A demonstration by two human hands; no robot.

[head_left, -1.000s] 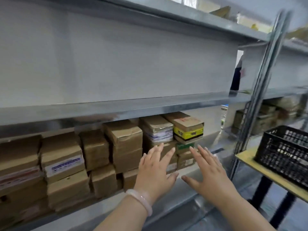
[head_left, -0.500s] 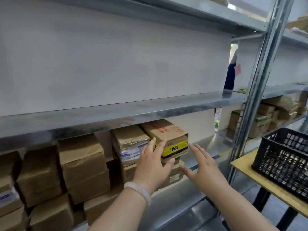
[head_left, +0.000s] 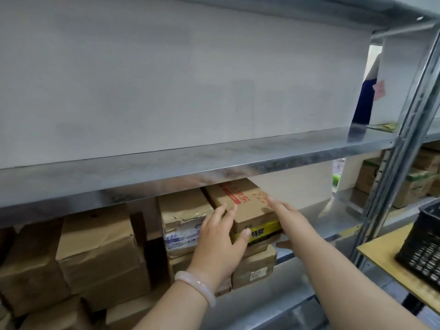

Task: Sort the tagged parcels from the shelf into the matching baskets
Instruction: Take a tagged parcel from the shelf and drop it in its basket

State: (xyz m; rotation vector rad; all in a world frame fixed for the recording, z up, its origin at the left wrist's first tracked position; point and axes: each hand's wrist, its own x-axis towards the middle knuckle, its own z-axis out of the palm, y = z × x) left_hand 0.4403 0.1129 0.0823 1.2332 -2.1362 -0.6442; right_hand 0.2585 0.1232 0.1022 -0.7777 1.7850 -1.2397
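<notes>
As left hand point(head_left: 219, 236) and right hand point(head_left: 289, 217) flank the parcel point(head_left: 247, 206), bare shelf point(head_left: 316, 210) adjoins rightward.

Shelf board point(head_left: 190, 167): runs across, above the row of parcels.
Lower shelf point(head_left: 273, 298): carries the parcels, which are stacked on one another.
Top parcel point(head_left: 247, 206): at the right end of the row, on the bottom parcel point(head_left: 257, 265), just right of the neighbour parcel point(head_left: 183, 217).
Left hand point(head_left: 217, 244): touches the top parcel's left edge, thumb on its front.
Right hand point(head_left: 289, 215): along the top parcel's right side.
Post point(head_left: 404, 148): right of the row.
Desk point(head_left: 385, 253): right of the post.
Basket point(head_left: 426, 246): on the desk.
Far boxes point(head_left: 416, 184): behind the post.
</notes>
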